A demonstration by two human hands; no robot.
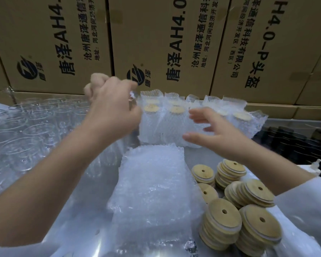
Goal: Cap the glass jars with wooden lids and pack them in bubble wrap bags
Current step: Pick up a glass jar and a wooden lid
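A row of capped glass jars in bubble wrap bags [174, 125] stands at the back of the table, wooden lids showing through the wrap. My left hand [111, 108] reaches over the left end of that row, fingers curled, and pinches the top edge of the leftmost bubble wrap bag [132, 95]; the hand is motion-blurred. In front of the row's middle, my right hand [213, 134] hovers with fingers spread and holds nothing. A stack of flat bubble wrap bags [152, 186] lies in the centre. Wooden lids [230, 204] with centre holes are piled at the lower right.
Many uncapped glass jars [26, 130] stand packed together on the left. Large printed cardboard cartons [156, 43] form a wall right behind the table. Dark objects [293, 141] fill a space at the right. A white plastic sheet [302, 210] lies at the lower right.
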